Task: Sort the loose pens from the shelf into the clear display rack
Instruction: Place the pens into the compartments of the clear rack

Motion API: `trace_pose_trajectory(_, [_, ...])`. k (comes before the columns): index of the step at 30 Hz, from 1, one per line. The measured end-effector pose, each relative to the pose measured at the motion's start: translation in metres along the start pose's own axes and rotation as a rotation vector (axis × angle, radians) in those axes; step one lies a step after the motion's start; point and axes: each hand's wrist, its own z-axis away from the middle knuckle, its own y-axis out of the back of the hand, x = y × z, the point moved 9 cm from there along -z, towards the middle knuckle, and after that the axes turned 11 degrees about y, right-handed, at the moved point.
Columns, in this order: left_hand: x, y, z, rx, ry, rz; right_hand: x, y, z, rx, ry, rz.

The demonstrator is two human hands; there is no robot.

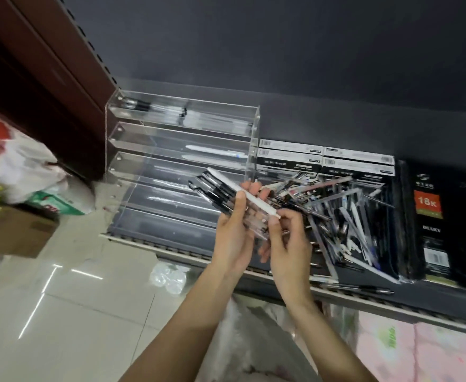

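**Pens in hand at the shelf, rack waiting behind**

Nearest me, my left hand [233, 238] held a bundle of black-and-clear pens [218, 194], its fingers [240, 198] curled round the barrels with the thumb pressing across them. My right hand [288, 238] pinched the near end of a single white pen [249, 195] between thumb and fingertips, the pen lying slantwise over the bundle. I judged these pens light and stiff, their smooth plastic barrels apt to slip and fan out of a loose grip; a hold near mid-barrel looked safest for the bundle, and an end pinch sufficient for one pen.

Just beyond my hands, on the shelf [171, 250], lay the pile of loose pens [344, 216], tangled and crossing at every angle, so that lifting one seemed likely to drag its neighbours.

To the left of that pile stood the clear display rack [132, 161], its stepped tiers mostly bare; one upper tier carried a white pen, and the top tier a row of dark-tipped pens. Its thin walls looked brittle to me. Boxed stock [289, 157] was stacked beside it at the back, with black diaries [433, 216] to the right.
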Motion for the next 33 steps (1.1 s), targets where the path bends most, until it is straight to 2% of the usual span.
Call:
trace_pose_trajectory(4, [0.027, 0.016, 0.004, -0.021, -0.019, 0.018, -0.013, -0.042, -0.002, -0.029, 0.078, 0.091])
trace_pose_trajectory(11, [0.109, 0.079, -0.005, 0.09, -0.079, -0.471, -0.033, -0.111, -0.019, 0.018, 0.133, 0.072])
trace_pose_trajectory(16, [0.159, 0.101, -0.015, 0.03, -0.06, -0.555, -0.038, -0.153, -0.021, 0.012, 0.142, 0.234])
trace_pose_trajectory(19, [0.171, 0.102, -0.02, -0.017, -0.024, -0.558, -0.046, -0.155, -0.028, 0.034, 0.167, 0.323])
trace_pose_trajectory(23, [0.179, 0.099, -0.028, -0.074, -0.006, -0.587, -0.062, -0.112, -0.047, 0.201, 0.14, 0.301])
trace_pose_trajectory(28, [0.191, 0.107, -0.046, -0.027, -0.014, -0.561, -0.075, -0.072, -0.091, 0.113, 0.317, 0.779])
trace_pose_trajectory(30, [0.192, 0.107, -0.05, -0.007, -0.015, -0.542, -0.066, -0.071, -0.107, 0.063, 0.326, 0.883])
trace_pose_trajectory(33, [0.191, 0.103, -0.052, 0.004, -0.015, -0.554, -0.068, -0.084, -0.118, -0.063, 0.456, 1.128])
